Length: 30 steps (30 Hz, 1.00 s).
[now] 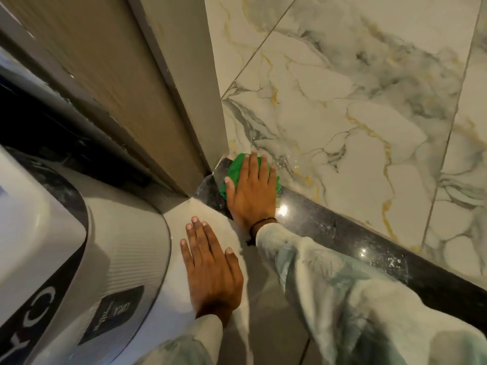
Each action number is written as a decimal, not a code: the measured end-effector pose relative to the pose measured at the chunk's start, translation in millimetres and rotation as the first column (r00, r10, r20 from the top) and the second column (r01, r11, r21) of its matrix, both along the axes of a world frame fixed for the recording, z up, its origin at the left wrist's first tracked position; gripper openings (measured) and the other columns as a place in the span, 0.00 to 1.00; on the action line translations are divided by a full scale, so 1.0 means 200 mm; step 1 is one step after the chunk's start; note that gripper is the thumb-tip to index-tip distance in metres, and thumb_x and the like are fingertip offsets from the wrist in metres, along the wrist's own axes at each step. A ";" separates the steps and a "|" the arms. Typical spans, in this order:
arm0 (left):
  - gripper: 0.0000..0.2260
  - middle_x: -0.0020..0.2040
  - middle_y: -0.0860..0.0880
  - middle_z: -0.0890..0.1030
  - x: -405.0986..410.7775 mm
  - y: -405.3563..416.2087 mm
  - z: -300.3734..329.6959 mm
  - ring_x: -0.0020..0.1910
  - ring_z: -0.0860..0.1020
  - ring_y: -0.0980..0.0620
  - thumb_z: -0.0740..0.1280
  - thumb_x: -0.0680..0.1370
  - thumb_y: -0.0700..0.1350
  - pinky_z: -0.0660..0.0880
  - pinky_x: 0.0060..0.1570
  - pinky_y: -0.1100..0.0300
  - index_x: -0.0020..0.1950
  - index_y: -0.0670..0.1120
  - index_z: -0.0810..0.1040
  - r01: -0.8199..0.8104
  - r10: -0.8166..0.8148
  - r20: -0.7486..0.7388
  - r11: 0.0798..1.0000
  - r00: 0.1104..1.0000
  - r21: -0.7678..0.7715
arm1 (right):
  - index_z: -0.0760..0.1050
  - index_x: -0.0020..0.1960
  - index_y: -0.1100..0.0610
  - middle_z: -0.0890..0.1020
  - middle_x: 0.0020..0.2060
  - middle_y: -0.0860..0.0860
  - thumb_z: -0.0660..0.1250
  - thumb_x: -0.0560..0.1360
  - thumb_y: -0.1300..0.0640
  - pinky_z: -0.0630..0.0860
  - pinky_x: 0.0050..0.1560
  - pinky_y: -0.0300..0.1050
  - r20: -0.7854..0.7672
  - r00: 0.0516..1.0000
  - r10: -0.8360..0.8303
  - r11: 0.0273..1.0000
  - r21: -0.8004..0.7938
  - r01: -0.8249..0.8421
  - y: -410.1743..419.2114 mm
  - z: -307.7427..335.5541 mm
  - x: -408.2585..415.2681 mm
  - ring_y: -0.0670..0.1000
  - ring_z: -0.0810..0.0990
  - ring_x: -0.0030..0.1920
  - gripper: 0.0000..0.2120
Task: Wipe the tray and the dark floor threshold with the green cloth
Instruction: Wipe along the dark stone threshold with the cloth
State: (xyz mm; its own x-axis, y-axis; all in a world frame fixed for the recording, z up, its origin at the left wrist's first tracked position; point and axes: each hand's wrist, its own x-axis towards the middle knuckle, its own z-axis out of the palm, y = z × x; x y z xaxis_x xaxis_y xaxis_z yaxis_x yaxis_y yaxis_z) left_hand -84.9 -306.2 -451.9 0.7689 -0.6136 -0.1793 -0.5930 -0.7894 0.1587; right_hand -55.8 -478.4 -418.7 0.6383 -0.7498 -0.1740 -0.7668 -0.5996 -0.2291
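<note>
The dark, speckled floor threshold [355, 238] runs diagonally from the door frame's foot down to the right edge. A green cloth [237, 167] lies bunched at its upper end, beside the frame. My right hand [250, 188] lies flat on the cloth and presses it onto the threshold, fingers spread towards the marble tiles. My left hand [210, 267] rests palm down with fingers apart on the grey floor nearer to me, holding nothing. No tray is in view.
A grey door frame [184, 101] stands at the upper left and meets the threshold. A white and black appliance [66, 259] with a ribbed curved side fills the lower left. Marble tiles [355, 101] with grey and gold veins lie beyond the threshold.
</note>
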 end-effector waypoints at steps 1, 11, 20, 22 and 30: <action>0.33 0.85 0.35 0.48 0.00 0.00 0.00 0.85 0.48 0.36 0.49 0.83 0.52 0.52 0.82 0.36 0.84 0.36 0.47 -0.003 0.003 -0.003 1.000 1.000 -0.005 | 0.51 0.83 0.60 0.53 0.83 0.59 0.45 0.83 0.39 0.51 0.81 0.63 0.018 0.997 0.074 0.997 0.011 -0.074 0.04 0.00 -0.01 0.62 0.50 0.83 0.36; 0.33 0.86 0.37 0.45 0.00 0.00 0.00 0.85 0.45 0.38 0.47 0.84 0.53 0.45 0.84 0.40 0.84 0.38 0.45 0.012 -0.012 0.010 1.000 1.000 -0.019 | 0.51 0.83 0.61 0.55 0.83 0.59 0.45 0.84 0.39 0.50 0.81 0.61 -0.057 0.979 -0.195 0.980 0.020 0.197 -0.16 0.01 -0.45 0.61 0.52 0.83 0.35; 0.36 0.85 0.35 0.50 -0.09 0.00 0.03 0.85 0.50 0.35 0.48 0.84 0.59 0.49 0.83 0.41 0.84 0.36 0.48 0.042 -0.042 0.032 0.999 0.999 -0.026 | 0.50 0.84 0.58 0.52 0.84 0.55 0.45 0.83 0.40 0.50 0.83 0.58 -0.041 0.987 -0.158 0.987 -0.026 0.157 -0.04 -0.02 -1.03 0.57 0.50 0.84 0.34; 0.36 0.85 0.35 0.49 -0.12 -0.01 0.03 0.85 0.50 0.35 0.47 0.84 0.59 0.49 0.84 0.42 0.84 0.36 0.48 0.012 -0.010 0.031 0.999 0.999 -0.040 | 0.50 0.83 0.60 0.52 0.84 0.57 0.45 0.84 0.41 0.49 0.82 0.60 -0.056 0.936 -0.346 0.938 -0.049 0.344 -0.05 -0.04 -0.95 0.59 0.49 0.84 0.34; 0.36 0.85 0.34 0.50 -0.14 -0.03 0.03 0.84 0.51 0.34 0.48 0.84 0.58 0.51 0.83 0.40 0.83 0.36 0.48 -0.009 0.010 0.041 0.999 0.999 -0.033 | 0.51 0.84 0.57 0.54 0.83 0.54 0.47 0.84 0.40 0.51 0.82 0.57 -0.058 0.997 -0.059 0.997 -0.051 0.056 0.03 -0.02 -1.36 0.55 0.51 0.84 0.34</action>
State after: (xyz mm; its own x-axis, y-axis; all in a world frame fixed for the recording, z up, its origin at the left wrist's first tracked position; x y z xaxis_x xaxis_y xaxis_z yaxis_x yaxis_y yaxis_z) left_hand -112.9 -311.4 -446.1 0.7811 -0.6113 -0.1273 -0.5920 -0.7898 0.1604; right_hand -328.3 -471.6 -423.6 0.5836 -0.7936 -0.1723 -0.8117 -0.5635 -0.1538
